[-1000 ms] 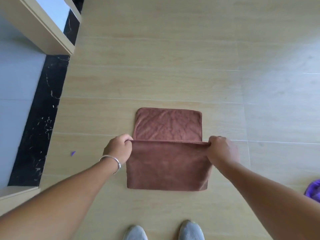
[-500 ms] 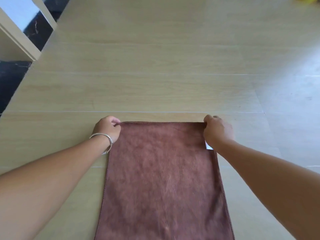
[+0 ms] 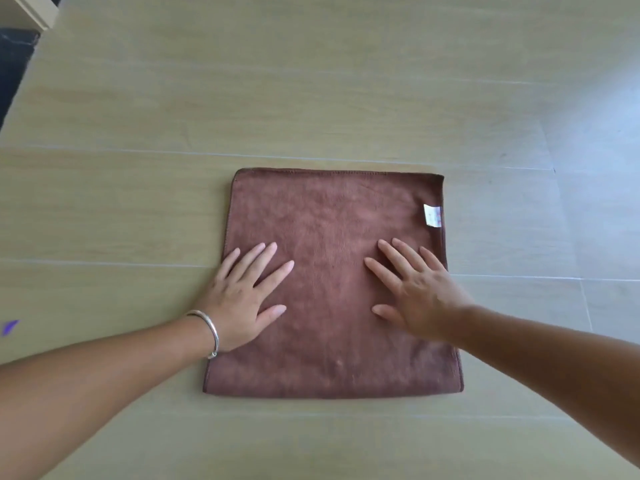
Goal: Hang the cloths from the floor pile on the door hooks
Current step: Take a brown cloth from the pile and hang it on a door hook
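A brown cloth [image 3: 332,216] lies folded into a square on the wooden floor, with a small white label [image 3: 432,215] near its right edge. My left hand [image 3: 242,292], with a silver bangle on the wrist, rests flat on the cloth's left half, fingers spread. On the right half my right hand [image 3: 412,289] presses flat, fingers straight. Neither hand grips the cloth. No door hooks or floor pile are in view.
Light wooden floor boards [image 3: 311,81] spread all around the cloth. A pale door frame corner [image 3: 34,8] and a dark stone strip [image 3: 14,64] sit at the top left. A small purple scrap [image 3: 9,326] lies at the far left.
Both hands carried the near edge over to the far edge, let go of the corners, and now lie flat on the folded cloth. The camera has come closer.
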`<move>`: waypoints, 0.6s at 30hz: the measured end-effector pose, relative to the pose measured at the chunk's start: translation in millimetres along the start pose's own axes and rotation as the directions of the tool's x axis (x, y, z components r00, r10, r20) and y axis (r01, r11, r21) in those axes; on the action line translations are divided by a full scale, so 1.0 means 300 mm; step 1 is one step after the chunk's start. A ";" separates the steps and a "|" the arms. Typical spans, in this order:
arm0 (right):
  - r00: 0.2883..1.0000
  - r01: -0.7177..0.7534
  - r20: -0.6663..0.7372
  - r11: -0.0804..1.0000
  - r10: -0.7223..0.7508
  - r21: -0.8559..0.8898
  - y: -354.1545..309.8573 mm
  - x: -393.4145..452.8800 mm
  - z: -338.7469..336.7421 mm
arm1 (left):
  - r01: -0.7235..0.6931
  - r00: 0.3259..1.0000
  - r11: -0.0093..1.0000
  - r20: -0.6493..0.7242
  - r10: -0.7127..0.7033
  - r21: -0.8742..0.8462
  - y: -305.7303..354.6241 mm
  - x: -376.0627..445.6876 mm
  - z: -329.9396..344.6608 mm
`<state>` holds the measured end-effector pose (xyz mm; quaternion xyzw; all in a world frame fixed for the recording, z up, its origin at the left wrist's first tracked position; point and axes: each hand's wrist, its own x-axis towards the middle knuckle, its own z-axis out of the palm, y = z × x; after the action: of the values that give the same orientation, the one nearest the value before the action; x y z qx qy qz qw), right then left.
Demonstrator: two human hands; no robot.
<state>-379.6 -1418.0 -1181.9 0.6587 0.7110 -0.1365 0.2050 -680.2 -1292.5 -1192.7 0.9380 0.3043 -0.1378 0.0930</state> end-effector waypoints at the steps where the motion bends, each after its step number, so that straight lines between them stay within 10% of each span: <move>1: 1.000 -0.024 -0.001 1.000 0.024 -0.010 0.016 0.034 -0.022 | 0.015 1.000 1.000 0.011 -0.015 0.012 -0.025 0.036 -0.012; 6: 0.990 -0.128 -0.058 0.990 0.131 0.054 0.013 0.162 -0.125 | 0.165 0.986 0.985 0.009 -0.165 0.057 -0.113 0.205 -0.081; 18: 0.983 0.174 0.059 0.984 -0.172 -0.039 -0.034 -0.168 -0.021 | -0.359 0.933 0.911 0.058 0.355 0.205 -0.017 -0.131 -0.029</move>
<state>-388.0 -1460.4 -1153.3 0.5857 0.7623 -0.1563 0.2265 -711.9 -1307.7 -1172.7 0.9809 0.1105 -0.1590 0.0190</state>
